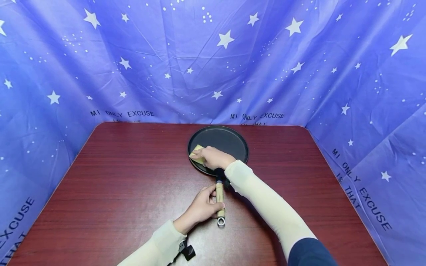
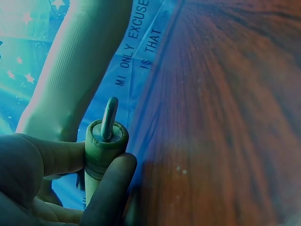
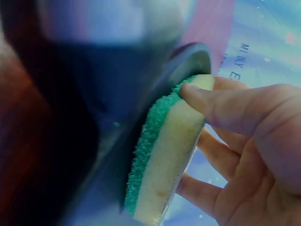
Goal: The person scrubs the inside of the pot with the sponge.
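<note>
A round, shallow black frying pan lies toward the back of the table, its wooden handle pointing at me. My left hand grips that handle, thumb on one side and fingers on the other. In the left wrist view the handle's end with its metal hanging ring shows between thumb and fingers. My right hand holds a sponge at the pan's left side. Up close, the sponge has a yellow body and a green scouring layer, which faces the pan. My right forearm hides where the handle joins the pan.
The dark red wooden table has rounded back corners. A blue curtain with white stars and printed words hangs behind it and along both sides. A black strap mount sits on my left wrist.
</note>
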Available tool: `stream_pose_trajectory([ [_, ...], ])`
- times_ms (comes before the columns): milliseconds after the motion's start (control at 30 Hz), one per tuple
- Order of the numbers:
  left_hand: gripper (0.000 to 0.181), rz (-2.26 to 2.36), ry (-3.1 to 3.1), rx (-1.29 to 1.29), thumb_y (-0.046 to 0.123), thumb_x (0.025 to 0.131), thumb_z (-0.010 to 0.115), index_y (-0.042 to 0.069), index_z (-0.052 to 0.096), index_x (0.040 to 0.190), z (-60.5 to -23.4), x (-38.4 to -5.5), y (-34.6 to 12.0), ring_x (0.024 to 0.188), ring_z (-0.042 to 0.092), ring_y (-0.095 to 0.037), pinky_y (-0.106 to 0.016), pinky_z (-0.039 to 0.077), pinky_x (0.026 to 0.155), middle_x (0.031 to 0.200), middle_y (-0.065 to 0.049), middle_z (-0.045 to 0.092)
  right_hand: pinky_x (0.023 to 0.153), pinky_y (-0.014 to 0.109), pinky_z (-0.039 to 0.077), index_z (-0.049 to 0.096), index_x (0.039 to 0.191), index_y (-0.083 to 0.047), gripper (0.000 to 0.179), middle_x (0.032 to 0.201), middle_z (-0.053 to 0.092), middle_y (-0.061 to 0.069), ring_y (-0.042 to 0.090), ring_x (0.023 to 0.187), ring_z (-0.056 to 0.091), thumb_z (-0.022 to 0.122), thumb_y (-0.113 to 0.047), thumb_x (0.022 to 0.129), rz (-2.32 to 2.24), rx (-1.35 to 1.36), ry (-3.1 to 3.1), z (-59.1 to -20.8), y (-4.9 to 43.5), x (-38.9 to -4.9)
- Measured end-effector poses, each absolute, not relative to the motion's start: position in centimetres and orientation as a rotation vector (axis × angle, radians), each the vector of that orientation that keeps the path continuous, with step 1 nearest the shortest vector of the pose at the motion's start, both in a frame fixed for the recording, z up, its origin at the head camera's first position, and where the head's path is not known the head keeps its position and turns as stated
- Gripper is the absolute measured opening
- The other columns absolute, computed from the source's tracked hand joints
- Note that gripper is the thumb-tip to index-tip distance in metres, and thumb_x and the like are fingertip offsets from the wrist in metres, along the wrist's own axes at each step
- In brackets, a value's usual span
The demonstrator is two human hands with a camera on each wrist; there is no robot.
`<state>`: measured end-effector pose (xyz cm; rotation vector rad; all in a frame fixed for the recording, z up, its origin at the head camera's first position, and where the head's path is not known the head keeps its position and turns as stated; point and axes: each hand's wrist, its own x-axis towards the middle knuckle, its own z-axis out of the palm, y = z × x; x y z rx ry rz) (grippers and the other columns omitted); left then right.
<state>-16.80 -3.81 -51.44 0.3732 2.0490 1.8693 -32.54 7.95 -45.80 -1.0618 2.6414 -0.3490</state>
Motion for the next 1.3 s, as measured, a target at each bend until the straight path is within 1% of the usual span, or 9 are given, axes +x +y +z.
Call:
stream_pose_trajectory([
  [133, 0.068, 1.883, 2.033, 0.369, -0.007, 0.085, 0.075, -0.012, 0.048, 0.147, -51.5, -16.8, -3.8, 0.065, 0.057, -0.010, -0.034, 0.067, 0.050, 0.108, -0.015, 0.048, 0.118, 0.038, 0.050, 0.060, 0.150, -0.017, 0.064, 0.161, 0.048, 0.004, 0.034, 0.141, 0.051, 0.065, 0.011, 0.093, -0.305, -1.039, 2.663, -45.8, 7.2, -33.5],
  [300, 0.071, 1.868, 2.057, 0.382, -0.007, 0.085, 0.076, -0.013, 0.045, 0.149, -51.5, -16.9, -3.9, 0.064, 0.056, -0.010, -0.034, 0.066, 0.049, 0.108, -0.015, 0.049, 0.109, 0.033, 0.051, 0.056, 0.153, -0.019, 0.063, 0.164, 0.044, 0.002, 0.034, 0.142, 0.049, 0.062, 0.009, 0.097, -0.236, -0.988, 2.648, -45.6, 6.6, -34.7],
  [533, 0.072, 1.873, 2.041, 0.365, -0.007, 0.085, 0.075, -0.014, 0.044, 0.150, -51.6, -16.9, -3.9, 0.065, 0.057, -0.010, -0.035, 0.067, 0.051, 0.109, -0.016, 0.049, 0.109, 0.031, 0.048, 0.052, 0.156, -0.018, 0.064, 0.166, 0.041, 0.001, 0.031, 0.146, 0.044, 0.063, 0.007, 0.097, -0.223, -0.935, 2.645, -45.6, 6.4, -36.3],
  [600, 0.070, 1.871, 2.048, 0.367, -0.007, 0.085, 0.076, -0.013, 0.046, 0.148, -51.5, -16.9, -3.9, 0.065, 0.057, -0.011, -0.035, 0.067, 0.051, 0.108, -0.015, 0.049, 0.112, 0.030, 0.048, 0.051, 0.157, -0.018, 0.066, 0.166, 0.040, 0.003, 0.032, 0.148, 0.042, 0.062, 0.007, 0.097, -0.229, -0.926, 2.653, -45.7, 6.4, -36.9],
  [700, 0.069, 1.865, 2.068, 0.376, -0.007, 0.085, 0.076, -0.014, 0.047, 0.147, -51.6, -16.9, -3.9, 0.066, 0.057, -0.011, -0.033, 0.067, 0.050, 0.108, -0.015, 0.049, 0.120, 0.032, 0.043, 0.050, 0.158, -0.017, 0.066, 0.167, 0.038, 0.004, 0.034, 0.151, 0.038, 0.058, 0.007, 0.098, -0.228, -0.909, 2.665, -45.7, 6.5, -37.8],
  [833, 0.070, 1.859, 2.077, 0.379, -0.007, 0.085, 0.076, -0.013, 0.047, 0.148, -51.6, -16.9, -3.8, 0.065, 0.057, -0.010, -0.031, 0.066, 0.049, 0.107, -0.015, 0.049, 0.131, 0.037, 0.031, 0.047, 0.160, -0.015, 0.064, 0.169, 0.035, 0.007, 0.035, 0.155, 0.032, 0.053, 0.006, 0.100, -0.222, -0.891, 2.688, -45.8, 7.0, -38.8],
  [967, 0.069, 1.855, 2.080, 0.383, -0.007, 0.085, 0.077, -0.012, 0.048, 0.147, -51.5, -16.9, -3.8, 0.065, 0.056, -0.010, -0.033, 0.066, 0.048, 0.107, -0.014, 0.049, 0.134, 0.038, 0.023, 0.044, 0.161, -0.012, 0.063, 0.169, 0.034, 0.011, 0.033, 0.156, 0.029, 0.050, 0.005, 0.101, -0.227, -0.899, 2.715, -46.0, 7.7, -39.4],
  [1200, 0.068, 1.868, 2.053, 0.379, -0.007, 0.086, 0.076, -0.012, 0.048, 0.147, -51.4, -16.7, -3.9, 0.064, 0.056, -0.011, -0.037, 0.066, 0.049, 0.108, -0.015, 0.049, 0.134, 0.040, 0.024, 0.040, 0.163, -0.011, 0.064, 0.171, 0.030, 0.013, 0.035, 0.157, 0.027, 0.050, 0.004, 0.102, -0.265, -0.761, 2.737, -46.0, 9.5, -40.0],
  [1300, 0.069, 1.870, 2.051, 0.374, -0.007, 0.085, 0.076, -0.012, 0.047, 0.148, -51.4, -16.8, -3.9, 0.065, 0.057, -0.010, -0.037, 0.067, 0.050, 0.108, -0.015, 0.049, 0.134, 0.043, 0.024, 0.040, 0.162, -0.009, 0.065, 0.170, 0.030, 0.014, 0.036, 0.156, 0.028, 0.051, 0.007, 0.100, -0.260, -0.738, 2.760, -46.1, 10.4, -40.3],
])
